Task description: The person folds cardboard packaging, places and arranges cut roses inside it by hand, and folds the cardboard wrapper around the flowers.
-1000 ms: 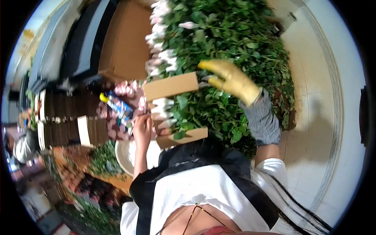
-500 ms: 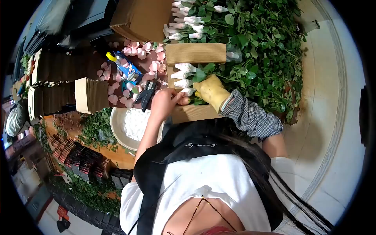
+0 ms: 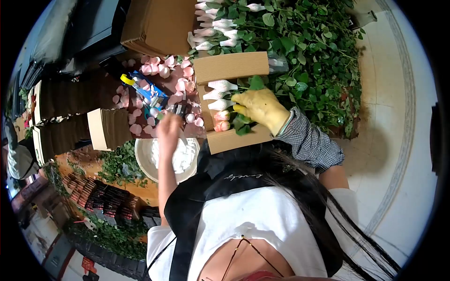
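My left hand (image 3: 170,127) is bare and blurred, its fingers closed around a black stapler (image 3: 179,109), partly hidden by the hand. My right hand (image 3: 262,108), in a yellow glove, presses its fingers around the rose stems below the buds. On a folded corrugated cardboard sheet (image 3: 239,139) lie rose buds in white foam nets (image 3: 219,94). Closer to me on the sheet are two bare pink-orange roses (image 3: 221,121). Green leaves (image 3: 242,124) stick out under the gloved fingers.
A round bin of white foam nets (image 3: 185,159) stands beside my left forearm. Pink petals (image 3: 161,70) and a blue-and-yellow item (image 3: 145,86) lie on the table. Stacked cardboard (image 3: 108,129) is at left, a heap of leafy stems (image 3: 318,70) at right, more netted roses (image 3: 222,23) beyond.
My left hand has left the netted bud and moved left onto the black stapler. Two bare roses now show on the cardboard. My gloved right hand stays at the stems.
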Available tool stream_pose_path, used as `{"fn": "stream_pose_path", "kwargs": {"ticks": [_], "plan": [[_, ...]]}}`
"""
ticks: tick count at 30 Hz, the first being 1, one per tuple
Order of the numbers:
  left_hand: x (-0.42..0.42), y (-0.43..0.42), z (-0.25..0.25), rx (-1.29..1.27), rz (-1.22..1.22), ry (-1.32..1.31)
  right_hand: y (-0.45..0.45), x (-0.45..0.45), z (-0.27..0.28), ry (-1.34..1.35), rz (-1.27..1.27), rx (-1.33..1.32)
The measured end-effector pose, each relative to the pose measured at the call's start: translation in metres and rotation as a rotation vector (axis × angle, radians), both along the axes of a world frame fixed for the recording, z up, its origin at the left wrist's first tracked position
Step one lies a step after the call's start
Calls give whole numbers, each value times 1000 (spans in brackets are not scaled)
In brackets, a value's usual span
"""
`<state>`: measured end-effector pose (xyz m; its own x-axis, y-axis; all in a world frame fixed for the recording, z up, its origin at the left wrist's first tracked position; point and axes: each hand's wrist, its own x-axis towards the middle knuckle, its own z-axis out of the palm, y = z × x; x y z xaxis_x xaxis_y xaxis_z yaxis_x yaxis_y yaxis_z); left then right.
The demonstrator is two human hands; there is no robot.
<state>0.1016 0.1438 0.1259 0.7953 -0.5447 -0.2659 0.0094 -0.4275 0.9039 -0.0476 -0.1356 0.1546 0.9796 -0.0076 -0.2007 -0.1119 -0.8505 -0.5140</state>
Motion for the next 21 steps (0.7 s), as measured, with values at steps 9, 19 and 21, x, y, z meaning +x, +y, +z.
{"fn": "stream_pose_path", "kwargs": {"ticks": [9, 19, 21], "plan": [[-35, -79, -11, 85, -188, -301, 13, 24, -33, 348, -274, -136], [11, -29, -9, 196, -171, -1, 15, 19, 21, 131, -45, -477], [-11, -64, -14, 100, -201, -202, 17, 32, 9, 487, -754, 35]]}}
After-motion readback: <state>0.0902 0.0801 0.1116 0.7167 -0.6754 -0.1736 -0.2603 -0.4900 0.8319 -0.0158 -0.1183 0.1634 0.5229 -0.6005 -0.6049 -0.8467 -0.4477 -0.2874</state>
